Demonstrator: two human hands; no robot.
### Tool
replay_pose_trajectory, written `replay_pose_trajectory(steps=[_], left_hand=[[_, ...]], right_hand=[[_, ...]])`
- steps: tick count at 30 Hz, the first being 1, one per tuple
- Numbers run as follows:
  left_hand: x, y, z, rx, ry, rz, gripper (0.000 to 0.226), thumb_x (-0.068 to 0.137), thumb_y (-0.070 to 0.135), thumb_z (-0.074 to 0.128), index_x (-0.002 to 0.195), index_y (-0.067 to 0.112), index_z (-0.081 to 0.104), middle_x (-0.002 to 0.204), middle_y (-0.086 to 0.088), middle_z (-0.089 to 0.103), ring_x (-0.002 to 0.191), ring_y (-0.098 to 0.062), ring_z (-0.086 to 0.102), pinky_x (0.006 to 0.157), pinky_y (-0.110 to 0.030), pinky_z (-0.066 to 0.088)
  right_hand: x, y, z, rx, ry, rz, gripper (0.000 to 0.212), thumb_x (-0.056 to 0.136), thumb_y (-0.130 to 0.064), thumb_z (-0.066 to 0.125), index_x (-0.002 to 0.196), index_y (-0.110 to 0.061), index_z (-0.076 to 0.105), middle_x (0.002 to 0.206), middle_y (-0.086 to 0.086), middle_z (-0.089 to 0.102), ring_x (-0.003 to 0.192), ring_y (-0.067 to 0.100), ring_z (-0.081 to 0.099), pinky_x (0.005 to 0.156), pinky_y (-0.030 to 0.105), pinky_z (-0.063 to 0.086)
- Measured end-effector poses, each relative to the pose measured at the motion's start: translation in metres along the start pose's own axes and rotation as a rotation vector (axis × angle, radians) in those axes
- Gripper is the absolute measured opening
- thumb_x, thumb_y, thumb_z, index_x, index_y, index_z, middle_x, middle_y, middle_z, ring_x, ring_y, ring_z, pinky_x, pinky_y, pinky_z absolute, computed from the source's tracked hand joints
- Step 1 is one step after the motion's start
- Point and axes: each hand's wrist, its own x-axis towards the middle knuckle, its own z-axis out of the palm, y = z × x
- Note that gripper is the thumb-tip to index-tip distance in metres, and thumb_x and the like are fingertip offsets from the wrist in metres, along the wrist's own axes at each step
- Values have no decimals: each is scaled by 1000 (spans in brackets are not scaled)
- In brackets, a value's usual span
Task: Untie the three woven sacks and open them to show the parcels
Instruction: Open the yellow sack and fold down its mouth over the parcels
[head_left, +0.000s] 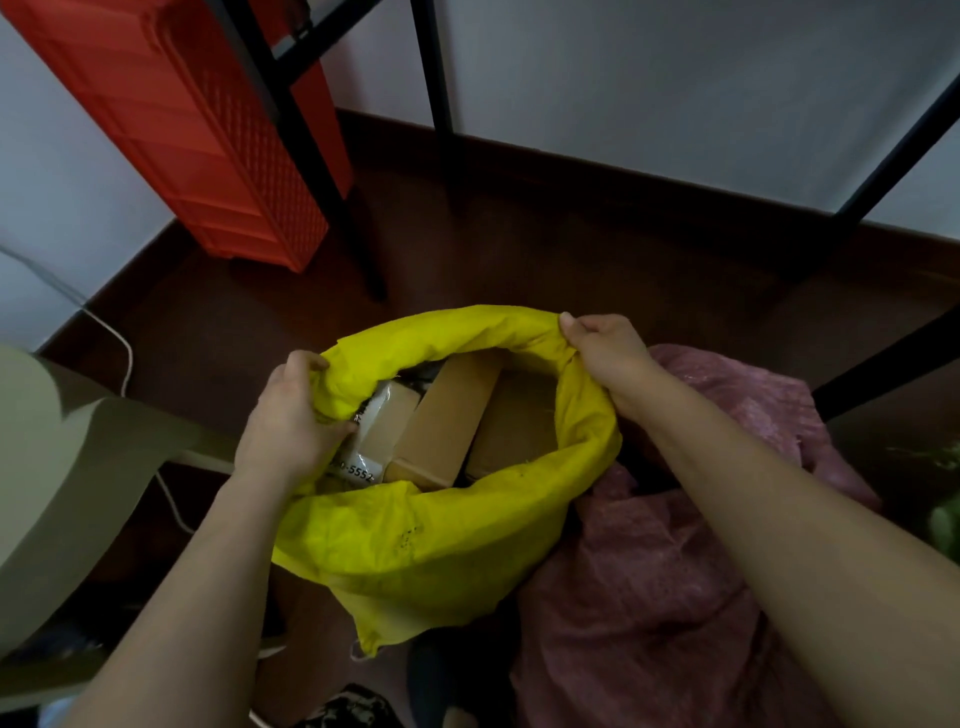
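Open sack (441, 540) stands on floor (571, 249), centre. Parcels (441, 415) side by side inside it. Left hand (291, 421) on sack's left rim, right hand (608, 353) on far right rim. Second sack (675, 597) touching its right side. Crate (208, 130) far left, behind frame leg (332, 182).

Mouth of the yellow sack (447, 525) is wide open, so there's room to reach straight down, but cardboard boxes (441, 421) pack the inside nearly to the rim. Pink sack (675, 571) crowds my right side, touching it. Beyond, dark floor (519, 249) is open up to the black frame legs (332, 197) and red crate (218, 130).
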Motion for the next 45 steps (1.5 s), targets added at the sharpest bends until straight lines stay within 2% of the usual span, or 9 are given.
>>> replay_pose_trajectory(steps=[6, 9, 15, 18, 24, 31, 35, 40, 45], left_hand=[[10, -8, -11, -77, 158, -15, 19, 91, 9, 56, 106, 5, 65, 97, -21, 65, 94, -39, 58, 76, -40, 43], [9, -10, -19, -324, 107, -188, 23, 98, 18, 48, 88, 4, 64, 82, -15, 61, 86, -30, 58, 75, -36, 43], [16, -15, -18, -869, -73, -527, 22, 92, 17, 47, 99, 14, 68, 89, -17, 66, 82, -31, 63, 85, -49, 51], [16, -16, -13, -844, -69, -541, 22, 91, 21, 51, 101, 15, 68, 102, -21, 67, 90, -34, 64, 81, -46, 53], [15, -4, -12, -745, -16, -522, 38, 90, 34, 53, 123, 15, 58, 120, -8, 59, 107, -27, 55, 93, -41, 44], [-18, -6, -7, -104, -56, -376, 96, 78, 52, 69, 152, 18, 17, 150, -22, 22, 137, -42, 26, 109, -51, 29], [-42, -8, -8, -79, -47, -553, 88, 76, 52, 71, 141, 5, 35, 145, -25, 22, 126, -46, 36, 101, -51, 39], [-62, -13, -3, -595, 53, -788, 58, 78, 33, 76, 115, -1, 49, 124, -22, 48, 107, -42, 54, 73, -53, 56], [-69, -17, -2, -1154, 163, -1025, 50, 94, 16, 59, 137, 4, 37, 145, -17, 36, 129, -38, 41, 95, -56, 45]], right_hand=[[5, 7, 7, 234, 16, 289, 48, 96, -36, 53, 131, -4, 52, 125, 19, 58, 113, 33, 56, 102, 47, 44], [7, 10, 9, 277, 25, 376, 55, 94, -38, 54, 134, -2, 47, 129, 21, 55, 117, 35, 54, 102, 48, 43], [11, 13, 9, 359, 92, 375, 44, 100, -24, 48, 134, 4, 44, 118, 11, 54, 102, 25, 55, 70, 21, 48], [11, 22, 9, 165, 192, 238, 31, 96, -27, 53, 122, -10, 59, 121, 6, 59, 109, 23, 57, 89, 27, 49], [-4, 16, 1, -315, 64, -115, 50, 98, -48, 37, 125, -10, 55, 117, 9, 57, 106, 22, 55, 90, 32, 42], [-37, 18, -4, -563, 8, -83, 87, 77, -55, 67, 147, -19, 30, 143, 15, 34, 131, 30, 40, 108, 38, 37], [-59, 21, -1, -584, 5, 6, 73, 75, -52, 67, 135, -16, 45, 135, 14, 48, 126, 30, 44, 100, 35, 40], [-75, 26, 3, -522, 82, 128, 47, 88, -43, 58, 112, -3, 63, 115, 16, 64, 109, 33, 59, 82, 34, 46], [-76, 27, 1, -157, 198, 321, 39, 91, -25, 60, 117, 4, 63, 111, 20, 65, 107, 36, 61, 92, 45, 51]])
